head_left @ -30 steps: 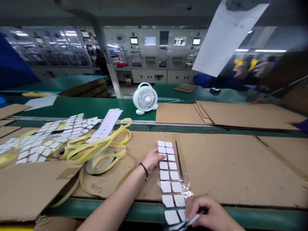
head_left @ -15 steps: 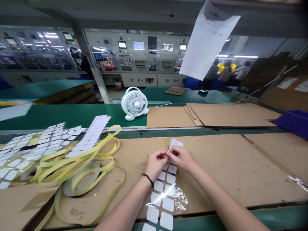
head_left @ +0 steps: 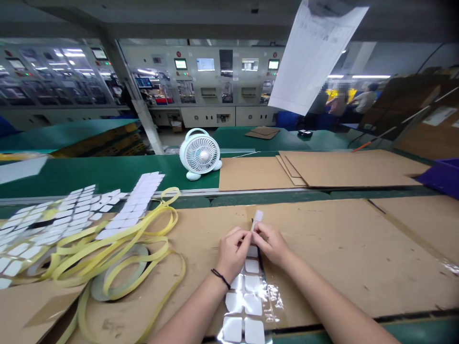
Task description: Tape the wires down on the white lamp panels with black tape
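Green counter (head_left: pixel 107 173) carrying a brown corrugated cardboard sheet (head_left: pixel 333 253). Left of the hands: loops of yellow tape (head_left: pixel 141 248) beside a tape roll (head_left: pixel 107 282), and a spread of white pads (head_left: pixel 132 205). Double row of white rounded-square pads on clear plastic film (head_left: pixel 244 306), running from beneath the hands toward the near edge of the sheet. Left hand (head_left: pixel 233 253) and right hand (head_left: pixel 272 243), close together, fingertips pinching a narrow white strip (head_left: pixel 256 220) upright, its top above the fingers. Against the earlier frame, the pinched piece shows narrower, no longer broad pads spread above the fingertips.
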The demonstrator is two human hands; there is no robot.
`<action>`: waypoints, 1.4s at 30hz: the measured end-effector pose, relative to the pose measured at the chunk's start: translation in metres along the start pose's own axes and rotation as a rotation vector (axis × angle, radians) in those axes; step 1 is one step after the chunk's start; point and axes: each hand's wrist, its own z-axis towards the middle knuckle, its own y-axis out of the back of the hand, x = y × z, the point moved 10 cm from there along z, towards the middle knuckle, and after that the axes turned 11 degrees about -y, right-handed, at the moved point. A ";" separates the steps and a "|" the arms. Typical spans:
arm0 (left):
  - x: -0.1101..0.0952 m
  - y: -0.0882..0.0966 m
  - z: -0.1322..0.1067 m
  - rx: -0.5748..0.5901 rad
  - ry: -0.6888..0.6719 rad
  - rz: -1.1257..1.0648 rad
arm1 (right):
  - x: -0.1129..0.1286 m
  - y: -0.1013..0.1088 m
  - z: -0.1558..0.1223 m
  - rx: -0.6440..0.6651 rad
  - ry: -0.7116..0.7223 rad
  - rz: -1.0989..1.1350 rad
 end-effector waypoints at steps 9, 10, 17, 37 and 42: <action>0.005 0.002 -0.003 -0.119 0.022 -0.070 | -0.004 -0.013 0.000 0.021 0.014 0.018; 0.012 0.002 -0.005 -0.133 0.059 -0.089 | -0.003 -0.014 -0.001 0.024 0.020 0.020; 0.024 0.006 -0.004 -0.110 0.127 -0.131 | 0.002 -0.015 -0.003 0.051 0.040 0.021; 0.049 0.012 -0.004 -0.205 0.315 -0.173 | 0.007 -0.011 -0.002 0.070 0.062 -0.013; 0.068 0.008 -0.010 -0.290 0.483 -0.494 | -0.001 -0.002 0.003 0.026 0.011 0.051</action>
